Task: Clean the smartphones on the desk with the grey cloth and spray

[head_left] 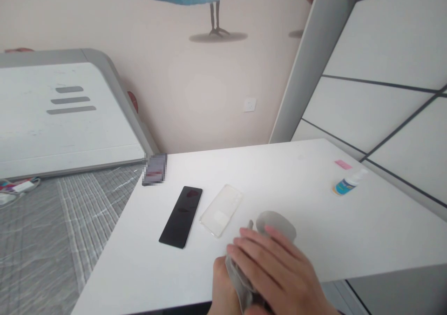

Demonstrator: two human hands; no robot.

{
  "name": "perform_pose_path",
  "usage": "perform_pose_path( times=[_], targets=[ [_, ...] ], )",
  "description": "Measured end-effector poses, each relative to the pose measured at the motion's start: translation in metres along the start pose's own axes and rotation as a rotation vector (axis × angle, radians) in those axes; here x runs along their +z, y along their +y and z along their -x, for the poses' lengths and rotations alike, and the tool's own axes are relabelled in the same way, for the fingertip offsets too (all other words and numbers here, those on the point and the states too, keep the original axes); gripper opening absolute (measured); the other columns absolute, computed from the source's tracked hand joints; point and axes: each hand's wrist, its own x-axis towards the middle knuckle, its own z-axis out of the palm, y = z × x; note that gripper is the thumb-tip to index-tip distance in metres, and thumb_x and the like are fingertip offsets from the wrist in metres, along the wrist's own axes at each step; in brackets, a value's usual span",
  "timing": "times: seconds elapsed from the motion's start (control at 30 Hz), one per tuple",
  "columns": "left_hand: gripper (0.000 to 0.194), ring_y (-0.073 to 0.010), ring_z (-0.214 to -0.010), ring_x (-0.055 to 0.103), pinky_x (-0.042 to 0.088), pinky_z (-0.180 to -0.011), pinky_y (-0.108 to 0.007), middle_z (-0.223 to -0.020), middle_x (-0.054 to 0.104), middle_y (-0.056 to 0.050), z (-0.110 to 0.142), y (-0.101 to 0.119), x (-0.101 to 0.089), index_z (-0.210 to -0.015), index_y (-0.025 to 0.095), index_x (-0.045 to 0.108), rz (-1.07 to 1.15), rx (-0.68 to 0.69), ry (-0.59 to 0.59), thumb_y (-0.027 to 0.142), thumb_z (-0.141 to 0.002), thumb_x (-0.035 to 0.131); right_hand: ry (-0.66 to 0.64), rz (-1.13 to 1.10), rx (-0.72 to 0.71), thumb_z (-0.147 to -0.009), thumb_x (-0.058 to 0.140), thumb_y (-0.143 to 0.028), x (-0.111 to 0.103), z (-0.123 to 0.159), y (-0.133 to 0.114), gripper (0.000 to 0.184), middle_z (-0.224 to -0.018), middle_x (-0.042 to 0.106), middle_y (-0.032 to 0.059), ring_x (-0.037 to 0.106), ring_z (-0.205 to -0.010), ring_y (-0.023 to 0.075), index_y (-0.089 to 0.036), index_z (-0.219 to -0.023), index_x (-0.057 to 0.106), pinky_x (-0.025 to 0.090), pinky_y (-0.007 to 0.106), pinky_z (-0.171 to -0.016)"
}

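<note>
Lying across grey item (238, 280): right hand (291, 275), fingers (254, 267) outstretched.

— What does the white tabletop (352, 233) carry?
— Beyond the hands (279, 271), to their left: a clear case (221, 210), then a black phone (181, 217) and, farthest, a blurred dark item (154, 168).
— And to their right?
— A blue-labelled bottle (344, 186) and, behind it, a pink strip (343, 164); just past the hands, a grey oval (275, 222), contact unclear.

Lighting is even, diffuse and moderately bright. The white table (296, 180) appears nearly washed out. Dull reddish reflections mark the phone (180, 217). The right hand (279, 266) is slightly blurred. Pixelation obscures one table corner.
</note>
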Motion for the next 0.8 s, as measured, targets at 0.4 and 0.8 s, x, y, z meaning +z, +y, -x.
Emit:
perform_pose_path(
  times=[0.4,0.8],
  targets=[
    [0.032,-0.0106,-0.043,0.050,0.037,-0.042,-0.022,-0.055,0.056,0.004,-0.029,0.016,-0.011,-0.067,0.023,0.054,0.014,0.073,0.052,0.019,-0.098,0.050,-0.004,0.010,0.075,-0.113,0.035,-0.039,0.000,-0.001,0.009,0.043,-0.109,0.081,0.0099,0.076,-0.103,0.0236,-0.015,-0.118,0.070,0.059,0.039,-0.093],
    [0.028,-0.0101,-0.040,0.050,0.037,-0.041,-0.021,-0.051,0.058,0.002,-0.043,0.023,-0.022,-0.066,0.023,0.052,-0.014,0.049,0.046,0.007,-0.088,0.050,-0.031,0.006,0.079,-0.112,0.036,-0.038,-0.001,-0.004,0.008,0.043,-0.119,0.080,0.0086,0.071,-0.113,0.0234,-0.013,-0.122,0.070,0.049,0.039,-0.108]
  ],
)
